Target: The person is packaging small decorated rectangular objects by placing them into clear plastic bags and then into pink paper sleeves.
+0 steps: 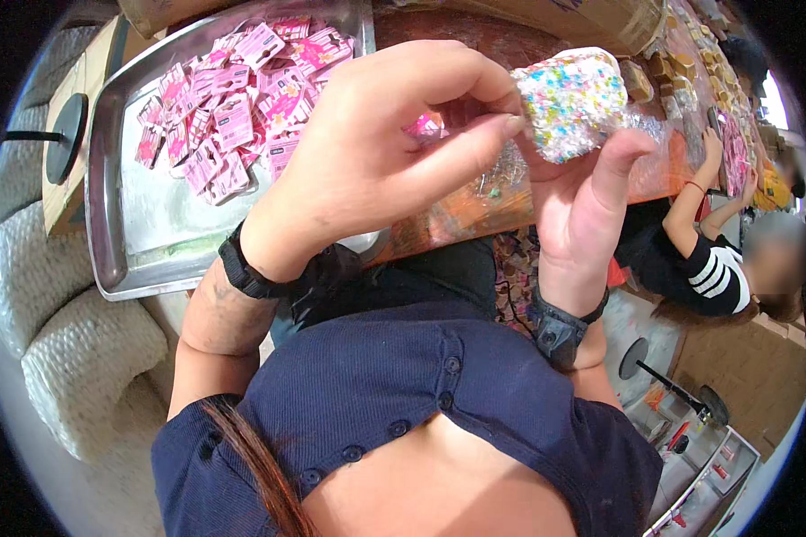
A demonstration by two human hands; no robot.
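Note:
A small rounded rectangular piece (571,100), white and covered in clear, blue, green and pink specks like beads, sits up in my right hand (582,192). That hand's fingers are mostly hidden behind it, and its thumb sticks out to the right below it. My left hand (412,125) reaches across from the left. Its thumb and forefinger pinch together at the left edge of the speckled piece; whatever is between the tips is too small to make out. Many pink printed cards (235,123) lie heaped in a metal tray (116,268) to the left, partly covered by my left hand.
An orange-brown table (457,224) runs behind my hands, with clear plastic packing and a cardboard box (591,22) at its far side. A co-worker (698,251) in a striped black top sits at the right. White wrapped bundles (90,371) stand at the left.

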